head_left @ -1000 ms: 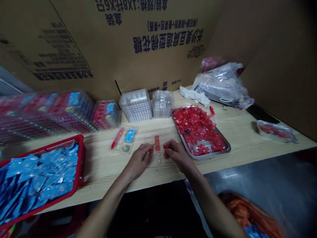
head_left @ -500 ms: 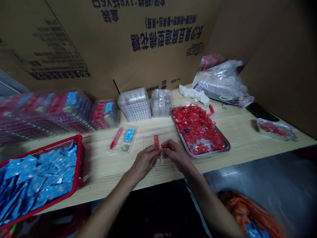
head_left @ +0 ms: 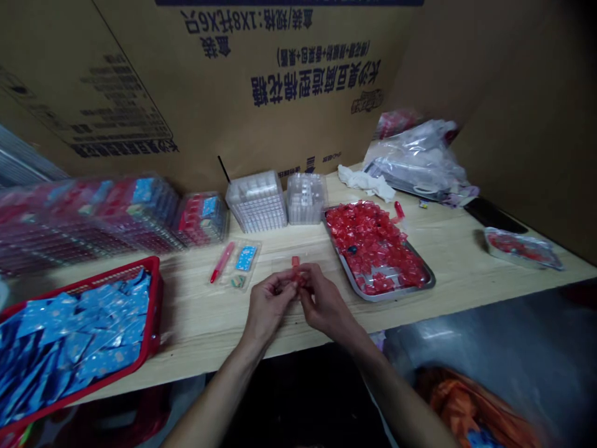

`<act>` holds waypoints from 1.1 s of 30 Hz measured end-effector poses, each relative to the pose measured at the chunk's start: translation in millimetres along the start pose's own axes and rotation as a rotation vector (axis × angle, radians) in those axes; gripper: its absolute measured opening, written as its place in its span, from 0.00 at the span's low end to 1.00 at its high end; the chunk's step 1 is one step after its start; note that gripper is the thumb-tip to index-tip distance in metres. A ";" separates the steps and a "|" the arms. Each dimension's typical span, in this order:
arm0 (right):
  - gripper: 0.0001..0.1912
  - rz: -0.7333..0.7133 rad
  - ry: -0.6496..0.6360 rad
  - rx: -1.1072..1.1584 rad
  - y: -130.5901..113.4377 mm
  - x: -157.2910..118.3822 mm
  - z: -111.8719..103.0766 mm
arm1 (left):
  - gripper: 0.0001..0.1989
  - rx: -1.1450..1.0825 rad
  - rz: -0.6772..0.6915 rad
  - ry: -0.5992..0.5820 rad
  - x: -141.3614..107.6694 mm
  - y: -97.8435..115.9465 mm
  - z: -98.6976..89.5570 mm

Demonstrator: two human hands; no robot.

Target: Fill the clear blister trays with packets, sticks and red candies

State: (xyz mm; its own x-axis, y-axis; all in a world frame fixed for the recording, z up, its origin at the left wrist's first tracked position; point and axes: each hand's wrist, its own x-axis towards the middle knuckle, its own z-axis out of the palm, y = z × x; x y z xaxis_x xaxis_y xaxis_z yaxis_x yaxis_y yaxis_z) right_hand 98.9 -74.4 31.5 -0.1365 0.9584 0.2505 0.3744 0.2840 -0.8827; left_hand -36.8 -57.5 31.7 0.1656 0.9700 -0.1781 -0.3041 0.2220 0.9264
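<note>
- Red wrapped piece right in the middle of the action, pinched where the two hands meet, just above the table.
- Left hand closed, fingers curled in around that red piece; right hand closed on it too, from the other side. Exactly which fingertips carry it is hidden.
- Clear blister tray directly beneath the hands, at 12 o'clock from the wrists, with a second red piece standing in one of its cells.
- At 3 o'clock, a steel tray heaped with loose red pieces, just beside the right hand but not touching it.
- Over at 9 o'clock, a red plastic basket packed with blue sachets.
- At 11 o'clock, a small open blister pack lying next to a red-capped pink tube.
- Behind those, stacked filled trays run along the back at 10 o'clock, and two stacks of clear empty trays stand at 12 o'clock.
- Farther round at 1 to 2 o'clock: a white cloth, a crumpled plastic bag, a black phone and a foil tray with red contents.
- Printed cardboard carton walling off the back of the table.
- Down at 5 o'clock, an orange bag on the floor.
</note>
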 end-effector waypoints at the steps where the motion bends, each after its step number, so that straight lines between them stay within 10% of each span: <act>1: 0.17 0.012 -0.014 0.043 1.1 0.3 -0.3 | 0.18 -0.044 -0.035 -0.002 0.0 1.8 -0.5; 12: 0.06 0.088 -0.005 0.107 1.5 7.9 -7.5 | 0.19 -0.172 -0.090 -0.026 0.6 -0.7 -5.1; 33: 0.06 0.180 -0.039 -0.178 0.8 7.8 -9.8 | 0.11 0.338 0.223 0.037 -6.1 -11.2 -2.3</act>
State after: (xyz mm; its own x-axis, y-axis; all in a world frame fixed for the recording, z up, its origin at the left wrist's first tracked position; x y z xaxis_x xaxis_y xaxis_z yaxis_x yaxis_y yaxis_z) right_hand 107.1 -66.5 36.6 -0.0867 0.9933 0.0770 0.5505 0.1122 -0.8272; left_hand -36.6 -65.7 21.7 0.0943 0.9950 0.0331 -0.0022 -0.0330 0.9995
